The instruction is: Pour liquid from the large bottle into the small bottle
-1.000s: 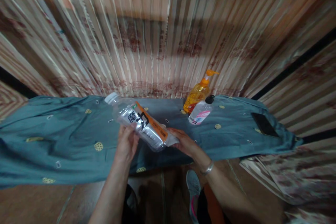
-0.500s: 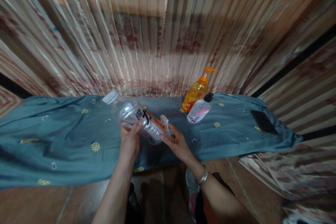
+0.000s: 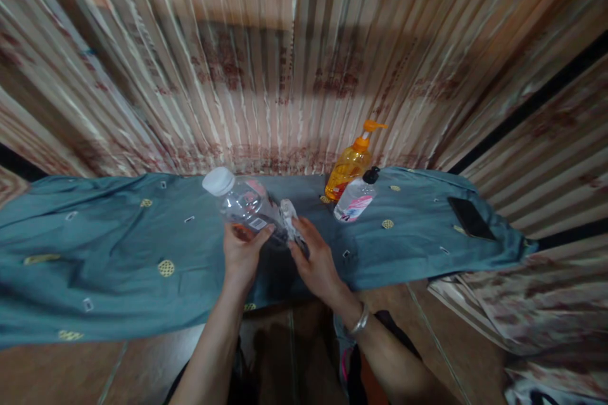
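My left hand (image 3: 243,252) is wrapped round a clear plastic bottle (image 3: 244,201) with a white cap, tilted so the cap points up and left. A barcode on its label faces me. My right hand (image 3: 316,259) pinches a crumpled white tissue (image 3: 287,215) between thumb and fingers. The tissue presses against the bottle's lower end, which it partly hides. Both hands are above the front half of the cloth-covered table.
Behind the hands, to the right, stand an orange pump bottle (image 3: 349,168) and a clear bottle with a black pump top (image 3: 356,199). A dark phone (image 3: 470,218) lies on the teal cloth (image 3: 118,234) at the right. A pleated curtain (image 3: 266,88) hangs behind.
The bottle has turned in my left hand: its label's large characters have given way to the barcode, and the cap has swung toward me. My right hand keeps the tissue at its lower end.
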`<state>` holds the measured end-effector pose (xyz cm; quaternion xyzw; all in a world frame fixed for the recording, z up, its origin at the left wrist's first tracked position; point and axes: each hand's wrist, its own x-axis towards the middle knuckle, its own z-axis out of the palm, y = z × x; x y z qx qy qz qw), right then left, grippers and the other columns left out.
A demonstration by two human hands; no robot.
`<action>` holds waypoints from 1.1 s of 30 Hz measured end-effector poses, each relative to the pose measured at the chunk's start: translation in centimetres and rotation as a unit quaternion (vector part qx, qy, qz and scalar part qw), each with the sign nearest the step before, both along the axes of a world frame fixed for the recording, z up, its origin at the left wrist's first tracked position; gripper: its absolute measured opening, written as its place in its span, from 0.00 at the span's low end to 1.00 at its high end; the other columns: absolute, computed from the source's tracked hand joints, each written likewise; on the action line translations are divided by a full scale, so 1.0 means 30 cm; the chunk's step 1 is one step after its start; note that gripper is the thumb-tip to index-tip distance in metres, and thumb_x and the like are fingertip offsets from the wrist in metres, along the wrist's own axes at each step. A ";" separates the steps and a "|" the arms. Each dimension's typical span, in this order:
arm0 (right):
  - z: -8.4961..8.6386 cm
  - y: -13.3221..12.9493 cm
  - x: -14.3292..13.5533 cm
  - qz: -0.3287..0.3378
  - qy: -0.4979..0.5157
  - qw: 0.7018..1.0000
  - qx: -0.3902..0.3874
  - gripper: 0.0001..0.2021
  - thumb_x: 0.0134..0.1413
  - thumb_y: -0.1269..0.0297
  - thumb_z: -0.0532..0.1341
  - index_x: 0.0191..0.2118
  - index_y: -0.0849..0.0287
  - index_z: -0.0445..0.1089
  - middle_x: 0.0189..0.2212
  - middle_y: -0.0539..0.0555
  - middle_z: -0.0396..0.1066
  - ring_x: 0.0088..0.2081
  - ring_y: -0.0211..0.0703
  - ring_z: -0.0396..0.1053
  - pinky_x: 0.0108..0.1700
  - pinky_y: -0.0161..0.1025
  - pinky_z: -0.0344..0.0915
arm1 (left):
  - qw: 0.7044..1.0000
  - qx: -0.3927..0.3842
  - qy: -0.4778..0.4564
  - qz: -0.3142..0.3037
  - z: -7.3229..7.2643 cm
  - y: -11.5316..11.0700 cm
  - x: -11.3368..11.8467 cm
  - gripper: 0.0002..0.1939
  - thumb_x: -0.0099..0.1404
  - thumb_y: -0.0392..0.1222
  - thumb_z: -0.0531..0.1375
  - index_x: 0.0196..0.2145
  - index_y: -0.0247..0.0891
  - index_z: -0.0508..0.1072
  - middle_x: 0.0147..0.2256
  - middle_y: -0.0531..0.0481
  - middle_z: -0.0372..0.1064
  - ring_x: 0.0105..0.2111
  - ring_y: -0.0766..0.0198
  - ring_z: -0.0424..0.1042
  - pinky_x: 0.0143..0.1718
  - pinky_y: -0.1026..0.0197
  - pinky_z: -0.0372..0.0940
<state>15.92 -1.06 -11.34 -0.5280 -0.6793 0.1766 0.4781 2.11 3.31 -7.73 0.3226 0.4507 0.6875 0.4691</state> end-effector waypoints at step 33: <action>0.054 -0.043 -0.019 0.039 -0.092 0.991 0.083 0.25 0.65 0.72 0.50 0.67 0.56 0.56 0.66 0.61 0.56 0.67 0.49 0.54 0.66 0.52 0.57 | 0.990 -0.039 -0.097 -0.092 -0.032 -0.027 0.022 0.22 0.37 0.40 0.75 0.32 0.38 0.75 0.31 0.52 0.77 0.30 0.63 0.74 0.36 0.61 0.67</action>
